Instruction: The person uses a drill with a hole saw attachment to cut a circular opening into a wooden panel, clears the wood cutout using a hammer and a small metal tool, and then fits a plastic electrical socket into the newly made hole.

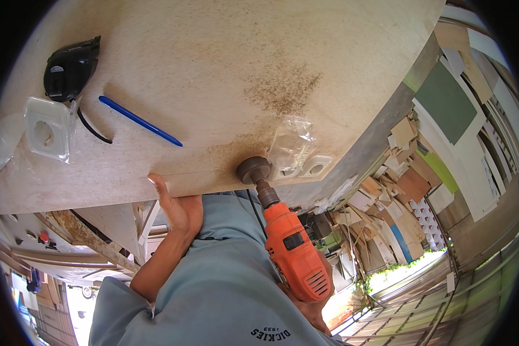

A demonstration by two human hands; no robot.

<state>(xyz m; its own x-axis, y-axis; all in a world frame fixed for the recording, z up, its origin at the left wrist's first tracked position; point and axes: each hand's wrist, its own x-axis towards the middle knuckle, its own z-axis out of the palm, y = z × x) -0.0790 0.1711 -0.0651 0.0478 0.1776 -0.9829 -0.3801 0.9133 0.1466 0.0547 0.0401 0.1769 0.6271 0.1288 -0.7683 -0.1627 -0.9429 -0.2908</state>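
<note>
My right hand (316,308), mostly hidden behind the tool, is wrapped round the handle of an orange power drill (297,254). A dark round hole saw (252,170) in its chuck meets the pale wooden board (173,69) close to the near edge. Brown sawdust (282,92) lies beyond and around the cutter. To the left, my left hand (181,212) grips the board's near edge, thumb on top by a thin pencil line; its other fingers are hidden below. Right beside the cutter are a white double socket (316,166) and a clear plastic bag (293,141).
A blue pen (139,120), a black tape measure (70,70) and a bagged white socket (42,131) lie on the board's left part. The drill's black cord (255,209) hangs at the near edge. Wood offcuts (386,213) and sheets (450,106) are piled at the right.
</note>
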